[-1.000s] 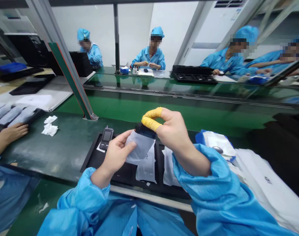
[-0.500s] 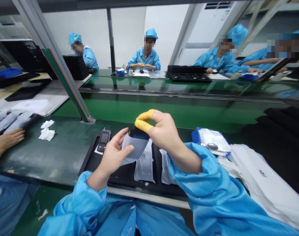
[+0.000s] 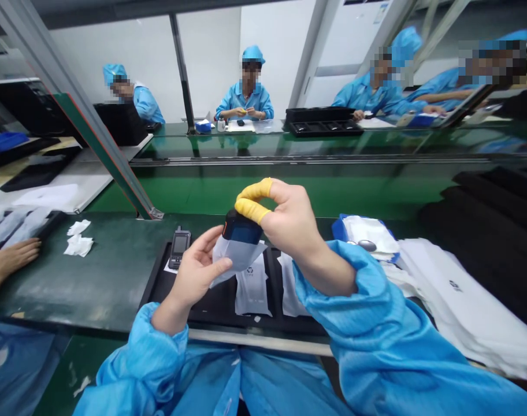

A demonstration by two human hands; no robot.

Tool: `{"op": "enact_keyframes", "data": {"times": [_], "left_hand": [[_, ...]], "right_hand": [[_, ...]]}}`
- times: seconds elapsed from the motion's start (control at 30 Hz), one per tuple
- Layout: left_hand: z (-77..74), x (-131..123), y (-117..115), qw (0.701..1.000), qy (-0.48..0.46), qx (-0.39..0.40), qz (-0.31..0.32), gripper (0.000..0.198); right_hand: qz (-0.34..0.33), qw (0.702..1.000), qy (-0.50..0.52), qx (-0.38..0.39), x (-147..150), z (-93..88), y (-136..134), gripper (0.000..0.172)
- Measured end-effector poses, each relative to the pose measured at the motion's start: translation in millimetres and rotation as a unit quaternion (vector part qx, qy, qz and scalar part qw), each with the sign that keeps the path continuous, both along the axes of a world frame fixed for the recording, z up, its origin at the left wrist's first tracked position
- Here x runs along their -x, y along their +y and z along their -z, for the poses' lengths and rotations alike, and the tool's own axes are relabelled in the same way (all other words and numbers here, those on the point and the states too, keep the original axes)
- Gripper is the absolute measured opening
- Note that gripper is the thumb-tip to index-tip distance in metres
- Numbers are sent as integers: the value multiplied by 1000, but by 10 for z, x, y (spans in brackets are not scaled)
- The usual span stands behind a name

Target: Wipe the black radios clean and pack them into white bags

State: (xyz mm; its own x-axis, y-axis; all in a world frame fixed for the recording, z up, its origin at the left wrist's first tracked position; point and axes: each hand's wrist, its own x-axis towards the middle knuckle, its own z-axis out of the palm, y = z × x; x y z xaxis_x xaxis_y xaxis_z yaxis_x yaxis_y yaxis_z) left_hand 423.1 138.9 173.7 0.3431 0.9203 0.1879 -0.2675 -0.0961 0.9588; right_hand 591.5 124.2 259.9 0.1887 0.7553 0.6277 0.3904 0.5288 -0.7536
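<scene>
My left hand (image 3: 197,271) is closed around a translucent white pouch (image 3: 233,257), thumb in front. Out of the pouch's top sticks a black handheld device (image 3: 242,229) with a dark screen and an orange mark on its side. Yellow finger cots cover the thumb and forefinger of my right hand (image 3: 285,216), which pinch the device's top end. Its lower part is hidden in the pouch. Below both hands lies a black tray (image 3: 155,277) with two filled white pouches, one printed with a recycling mark (image 3: 251,289). A small handheld radio (image 3: 179,248) with a stub antenna rests at the tray's left end.
Right of the tray stand a blue box of white wipes (image 3: 367,234) and a stack of white pouches (image 3: 454,294). Black trays (image 3: 484,225) are piled beyond. A co-worker's hand (image 3: 18,257) rests at left, near crumpled tissues (image 3: 79,245). A metal post (image 3: 103,144) slants upward.
More of the black device now shows above the pouch's edge. My right hand has risen slightly with it; the left keeps its hold. The whole view has shifted a little.
</scene>
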Motion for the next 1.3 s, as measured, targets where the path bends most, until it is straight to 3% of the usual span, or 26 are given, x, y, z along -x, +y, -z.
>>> {"op": "enact_keyframes", "data": {"times": [0.17, 0.47, 0.57, 0.67, 0.83, 1.03, 1.17, 1.3], "left_hand": [[38, 81, 3, 987, 94, 42, 120, 57], [38, 144, 71, 996, 82, 17, 26, 53], [45, 103, 26, 997, 58, 29, 43, 64], [10, 31, -37, 996, 65, 15, 63, 62], [-33, -44, -39, 1000, 15, 3, 5, 53], [60, -22, -28, 999, 18, 21, -42, 50], [40, -98, -55, 986, 14, -42, -158, 38], [-67, -191, -71, 960, -31, -139, -243, 28]], "right_hand": [[1, 999, 52, -11, -32, -2, 16, 8], [16, 1000, 17, 2, -70, -16, -27, 10], [23, 1000, 12, 1, -46, -15, -35, 11], [28, 1000, -8, 4, 16, 17, -37, 10], [-4, 996, -70, 55, 68, 107, -42, 8], [10, 998, -43, 49, 23, 159, -42, 8], [3, 998, -46, 50, 92, 196, -50, 7], [-68, 995, -61, 42, 118, 277, -94, 11]]}}
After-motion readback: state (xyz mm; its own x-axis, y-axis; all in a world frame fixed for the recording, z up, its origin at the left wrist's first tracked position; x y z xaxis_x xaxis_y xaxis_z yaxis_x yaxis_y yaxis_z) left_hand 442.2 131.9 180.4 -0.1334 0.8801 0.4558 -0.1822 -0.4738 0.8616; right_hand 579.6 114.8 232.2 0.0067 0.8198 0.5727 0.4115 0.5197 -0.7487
